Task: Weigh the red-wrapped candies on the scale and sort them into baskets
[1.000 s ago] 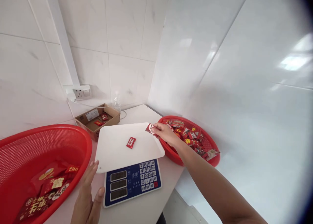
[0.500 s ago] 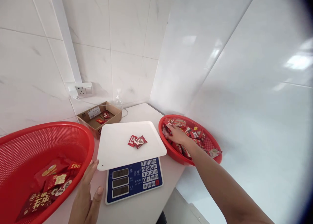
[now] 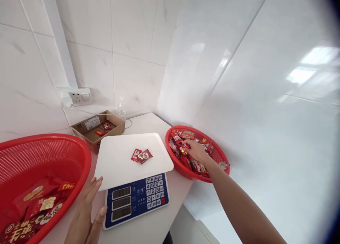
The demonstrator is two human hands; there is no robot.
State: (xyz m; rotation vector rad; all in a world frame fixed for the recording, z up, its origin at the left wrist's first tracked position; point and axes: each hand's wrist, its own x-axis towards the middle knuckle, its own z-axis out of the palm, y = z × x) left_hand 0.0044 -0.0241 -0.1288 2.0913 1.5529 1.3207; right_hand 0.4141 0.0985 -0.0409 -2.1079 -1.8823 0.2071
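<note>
My right hand (image 3: 195,150) is over the red basket (image 3: 223,155) on the right, its fingers pinched on a small red snack packet (image 3: 184,149). Many wrapped packets lie beneath it in that basket. My left hand (image 3: 85,214) has its fingers apart and holds nothing; its fingertips are beside the front left corner of the white weighing pan (image 3: 117,166). Two red packets (image 3: 143,156) lie overlapping on the pan. Below the pan shows the blue front of the digital scale (image 3: 136,199), with its displays and keypad.
At left stands a larger red basket (image 3: 86,162) with red bags inside. Behind the scale are a cardboard box (image 3: 117,130) holding a few red packets, a clear plastic bottle (image 3: 121,109) and a wall socket (image 3: 79,97). Tiled walls close off the back and right.
My right hand has drawn back slightly from among the packets, and a small red packet now shows in its fingers. The view has shifted a little, moving everything left in the picture.
</note>
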